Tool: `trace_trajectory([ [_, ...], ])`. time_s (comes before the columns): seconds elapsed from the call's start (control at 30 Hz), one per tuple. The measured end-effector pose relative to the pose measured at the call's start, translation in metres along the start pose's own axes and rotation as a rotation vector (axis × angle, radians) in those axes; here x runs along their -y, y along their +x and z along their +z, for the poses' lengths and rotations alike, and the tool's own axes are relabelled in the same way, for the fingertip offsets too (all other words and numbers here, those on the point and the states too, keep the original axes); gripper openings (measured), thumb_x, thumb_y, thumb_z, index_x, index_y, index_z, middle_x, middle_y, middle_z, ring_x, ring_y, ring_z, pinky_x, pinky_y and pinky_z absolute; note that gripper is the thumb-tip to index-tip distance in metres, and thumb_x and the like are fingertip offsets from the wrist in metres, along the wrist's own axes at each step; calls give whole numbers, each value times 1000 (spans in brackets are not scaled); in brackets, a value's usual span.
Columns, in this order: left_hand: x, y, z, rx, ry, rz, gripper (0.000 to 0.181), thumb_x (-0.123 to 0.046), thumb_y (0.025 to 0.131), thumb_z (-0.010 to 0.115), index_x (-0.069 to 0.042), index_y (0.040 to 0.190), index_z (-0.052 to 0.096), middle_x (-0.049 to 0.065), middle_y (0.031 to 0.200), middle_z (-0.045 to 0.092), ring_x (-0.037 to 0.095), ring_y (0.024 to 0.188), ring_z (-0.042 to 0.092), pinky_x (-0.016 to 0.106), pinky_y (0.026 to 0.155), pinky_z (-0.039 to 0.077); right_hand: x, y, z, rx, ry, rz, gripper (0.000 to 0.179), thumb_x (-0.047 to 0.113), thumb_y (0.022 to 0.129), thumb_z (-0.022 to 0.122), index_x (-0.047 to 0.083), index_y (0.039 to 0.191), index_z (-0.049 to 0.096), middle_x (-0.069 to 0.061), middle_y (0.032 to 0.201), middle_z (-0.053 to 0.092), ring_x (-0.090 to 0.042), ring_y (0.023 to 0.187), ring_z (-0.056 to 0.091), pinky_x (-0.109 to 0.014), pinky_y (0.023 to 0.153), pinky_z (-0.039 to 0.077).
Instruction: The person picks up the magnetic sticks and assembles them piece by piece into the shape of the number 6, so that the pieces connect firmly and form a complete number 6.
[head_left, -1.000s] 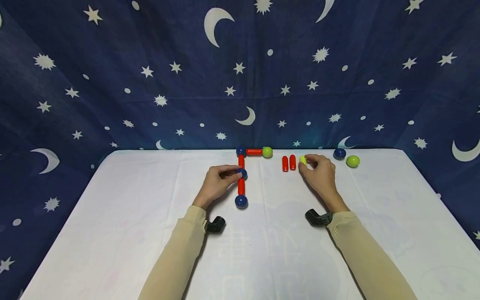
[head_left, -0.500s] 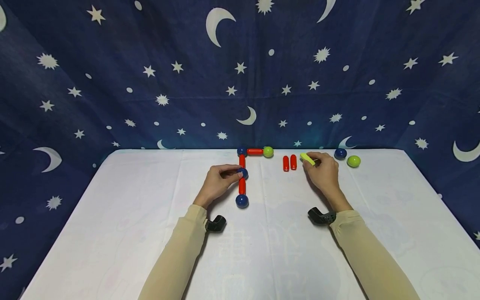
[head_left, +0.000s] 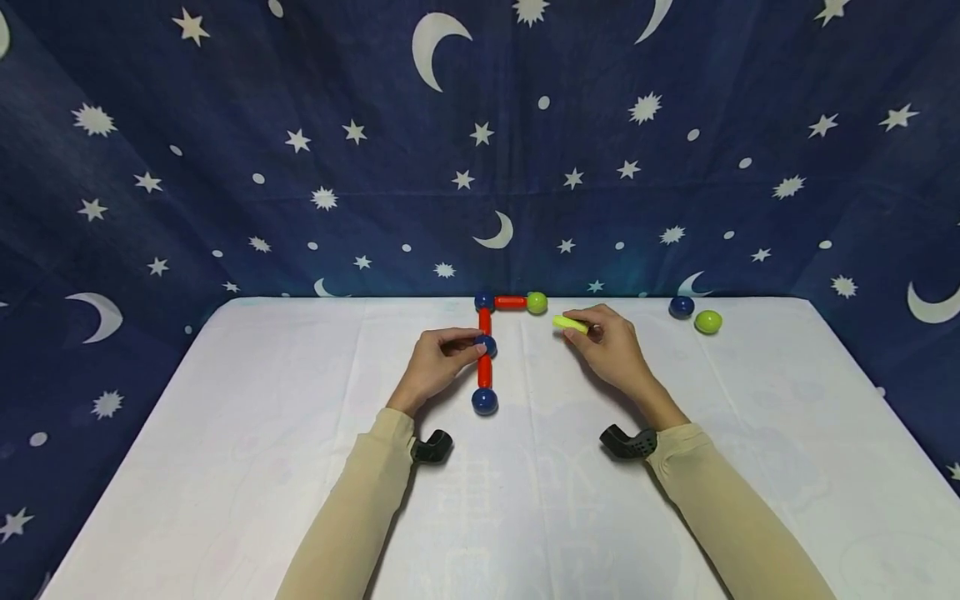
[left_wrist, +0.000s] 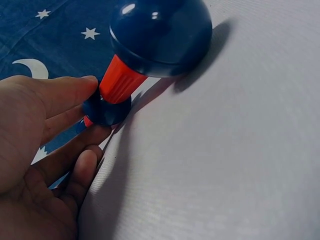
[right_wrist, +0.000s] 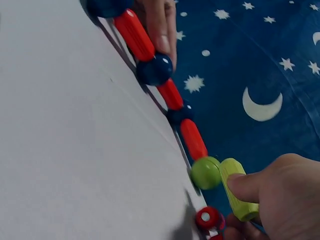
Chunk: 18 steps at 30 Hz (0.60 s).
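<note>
My left hand pinches the middle blue ball of a joined ball-and-rod chain on the white table. From that ball, a red rod leads to the near blue ball. Another red rod runs to the far blue ball. A third red rod links it to a green ball. My right hand pinches a yellow-green rod between thumb and fingers, right of the green ball. Loose red rods show beneath it in the right wrist view; the head view hides them.
Toward the back right of the table lie a loose blue ball and a loose green ball. A dark blue curtain with moons and stars hangs behind the table's far edge.
My right hand has lifted the yellow-green rod, turned it sideways and carried it left, over the loose red rods. The left hand stays on the middle blue ball.
</note>
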<state>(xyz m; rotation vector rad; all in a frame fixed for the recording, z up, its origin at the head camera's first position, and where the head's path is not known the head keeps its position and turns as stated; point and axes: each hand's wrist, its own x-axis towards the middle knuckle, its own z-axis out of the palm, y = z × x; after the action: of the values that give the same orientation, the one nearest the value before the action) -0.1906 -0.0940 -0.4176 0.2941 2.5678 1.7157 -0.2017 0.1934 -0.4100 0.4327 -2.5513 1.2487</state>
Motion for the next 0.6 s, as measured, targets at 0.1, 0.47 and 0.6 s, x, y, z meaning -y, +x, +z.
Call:
trace_trajectory([
  [0.1, -1, 0, 0, 1, 0, 1, 31, -14, 93, 76, -4, 122, 74, 11, 109, 73, 23, 91, 64, 31, 84, 54, 4, -1, 5, 46, 6, -20, 27, 3, 91, 75, 1, 118, 74, -14, 105, 67, -22, 84, 59, -26, 72, 47],
  [0.47, -2, 0, 0, -9, 14, -8, 31, -14, 93, 76, -5, 122, 74, 11, 108, 73, 23, 91, 63, 30, 84, 53, 29, 4, 24, 204, -4, -61, 28, 5, 90, 76, 3, 118, 75, -10, 106, 68, -23, 89, 58, -37, 77, 49],
  [0.6, -2, 0, 1, -12, 7, -1, 31, -13, 92, 77, -4, 121, 74, 11, 107, 73, 23, 91, 64, 30, 83, 54, 34, 9, 33, 255, -32, -91, 28, 7, 91, 75, 4, 118, 75, -11, 109, 67, -25, 91, 56, -37, 77, 48],
])
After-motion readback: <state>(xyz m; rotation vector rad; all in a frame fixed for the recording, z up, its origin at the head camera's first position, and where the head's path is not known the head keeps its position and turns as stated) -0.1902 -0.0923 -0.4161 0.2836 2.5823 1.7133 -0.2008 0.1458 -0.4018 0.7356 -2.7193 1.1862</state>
